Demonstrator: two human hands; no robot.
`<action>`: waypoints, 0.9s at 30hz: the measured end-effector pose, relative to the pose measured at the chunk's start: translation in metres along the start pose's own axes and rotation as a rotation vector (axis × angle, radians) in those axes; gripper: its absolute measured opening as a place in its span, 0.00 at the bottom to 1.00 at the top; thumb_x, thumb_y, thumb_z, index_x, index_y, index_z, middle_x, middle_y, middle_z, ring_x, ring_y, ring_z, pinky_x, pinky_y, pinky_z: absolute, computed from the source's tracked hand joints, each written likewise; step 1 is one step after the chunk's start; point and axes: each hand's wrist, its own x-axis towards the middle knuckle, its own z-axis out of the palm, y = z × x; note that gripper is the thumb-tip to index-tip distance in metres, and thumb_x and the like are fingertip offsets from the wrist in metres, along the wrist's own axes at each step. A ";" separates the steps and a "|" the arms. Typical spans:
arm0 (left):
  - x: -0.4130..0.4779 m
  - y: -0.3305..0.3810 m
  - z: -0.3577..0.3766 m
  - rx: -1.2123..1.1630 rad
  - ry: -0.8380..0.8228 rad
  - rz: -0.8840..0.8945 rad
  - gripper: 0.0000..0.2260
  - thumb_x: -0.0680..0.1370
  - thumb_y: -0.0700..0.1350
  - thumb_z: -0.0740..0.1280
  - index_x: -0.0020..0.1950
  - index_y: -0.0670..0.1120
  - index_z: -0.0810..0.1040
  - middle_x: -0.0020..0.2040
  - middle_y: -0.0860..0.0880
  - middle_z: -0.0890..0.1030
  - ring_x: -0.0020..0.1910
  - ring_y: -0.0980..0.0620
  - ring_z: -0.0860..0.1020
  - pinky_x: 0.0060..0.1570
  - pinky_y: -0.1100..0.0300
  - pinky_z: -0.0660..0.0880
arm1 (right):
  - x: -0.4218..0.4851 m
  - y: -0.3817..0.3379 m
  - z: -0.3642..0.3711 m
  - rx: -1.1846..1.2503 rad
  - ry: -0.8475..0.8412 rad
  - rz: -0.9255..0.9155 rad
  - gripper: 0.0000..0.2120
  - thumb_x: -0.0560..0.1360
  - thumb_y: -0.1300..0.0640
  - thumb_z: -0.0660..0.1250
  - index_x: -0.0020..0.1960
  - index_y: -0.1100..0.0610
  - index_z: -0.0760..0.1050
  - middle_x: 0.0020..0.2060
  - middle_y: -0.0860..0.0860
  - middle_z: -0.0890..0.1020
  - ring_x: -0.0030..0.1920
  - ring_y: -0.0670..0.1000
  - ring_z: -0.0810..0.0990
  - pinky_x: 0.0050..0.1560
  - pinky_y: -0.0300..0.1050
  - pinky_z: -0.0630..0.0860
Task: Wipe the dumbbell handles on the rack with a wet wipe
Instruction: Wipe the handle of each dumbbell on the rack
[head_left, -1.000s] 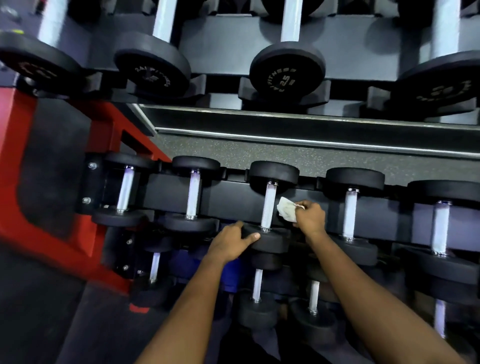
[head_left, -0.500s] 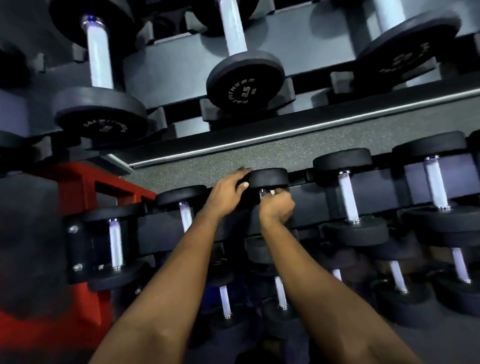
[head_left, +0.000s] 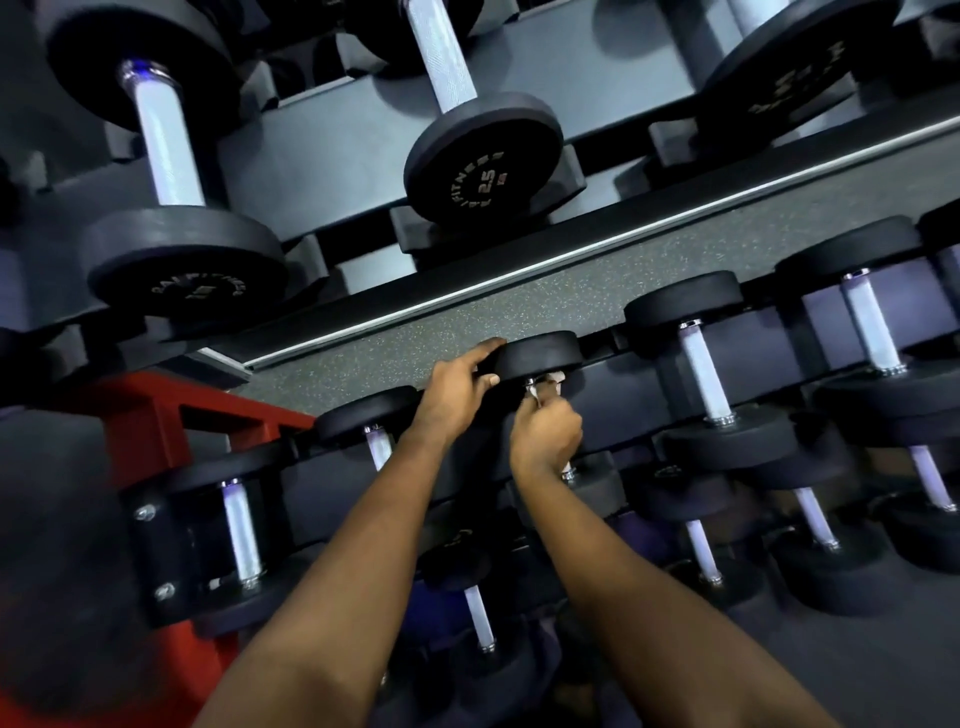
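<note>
left hand (head_left: 457, 395) still gripping dumbbell (head_left: 543, 353), wipe (head_left: 557, 376) showing

One camera sits on the person's head. It looks forward and down at the rack (head_left: 322, 156), tipped a bit sideways. It is close: the left hand (head_left: 457, 397) and right hand (head_left: 545, 439) reach a dumbbell (head_left: 540, 353) mid-picture.

Open room above the speckled floor strip (head_left: 467, 332), between the upper shelf rail (head_left: 519, 280) and the middle row of dumbbell heads (head_left: 683, 299). Only narrow passage between neighbouring heads, over the dark rack beam (head_left: 623, 395). Free handle (head_left: 702, 371) at right. Closed at left by the red frame (head_left: 156, 431); crowded below by the lower dumbbells (head_left: 478, 618).
</note>
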 end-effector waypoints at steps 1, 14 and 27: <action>0.000 0.000 0.000 0.002 -0.002 -0.001 0.24 0.79 0.37 0.69 0.72 0.54 0.74 0.68 0.50 0.78 0.61 0.54 0.78 0.67 0.63 0.71 | -0.005 0.000 0.002 -0.007 0.013 -0.029 0.10 0.77 0.57 0.64 0.52 0.56 0.82 0.43 0.62 0.84 0.46 0.64 0.81 0.45 0.51 0.75; 0.000 -0.001 0.003 0.060 -0.006 -0.034 0.24 0.79 0.39 0.69 0.72 0.57 0.72 0.59 0.42 0.82 0.52 0.46 0.81 0.55 0.71 0.66 | 0.018 -0.002 -0.011 0.105 -0.025 0.071 0.11 0.75 0.61 0.65 0.53 0.60 0.83 0.46 0.66 0.83 0.50 0.67 0.79 0.49 0.53 0.74; -0.003 0.006 0.003 0.060 0.007 -0.036 0.24 0.79 0.38 0.68 0.73 0.54 0.73 0.61 0.43 0.82 0.50 0.49 0.80 0.55 0.73 0.66 | 0.032 0.011 -0.008 0.074 -0.106 0.004 0.09 0.75 0.60 0.66 0.50 0.61 0.83 0.46 0.64 0.83 0.50 0.67 0.80 0.50 0.53 0.75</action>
